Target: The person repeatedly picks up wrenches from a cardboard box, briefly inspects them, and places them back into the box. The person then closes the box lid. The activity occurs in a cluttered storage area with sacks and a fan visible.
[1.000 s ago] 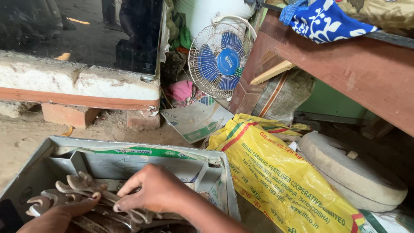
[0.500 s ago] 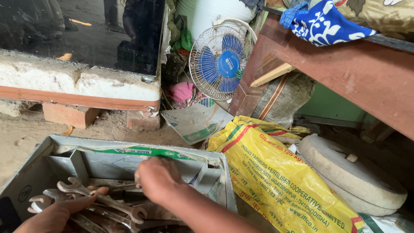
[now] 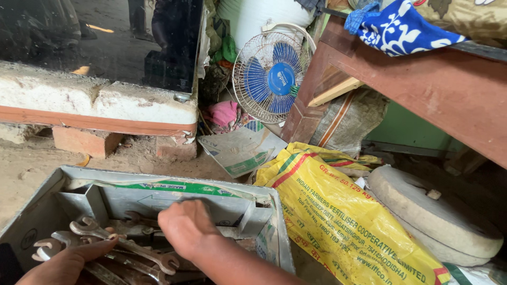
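Observation:
A grey metal box lies open on the ground, with several rusty open-ended spanners piled inside it. My left hand is at the bottom left, thumb laid over the spanner bundle and gripping it from below. My right hand reaches over the pile toward the box's far wall. Its back faces me and its fingers curl down out of sight, so I cannot see if they hold anything.
A yellow printed sack lies right beside the box, with a round grindstone further right. Behind stand a small blue-bladed fan, a brown wooden table, a brick-propped concrete ledge and a flattened carton.
My right hand has lifted off the spanner pile and moved up toward the box's far wall. My left hand stays on the spanners at the bottom left.

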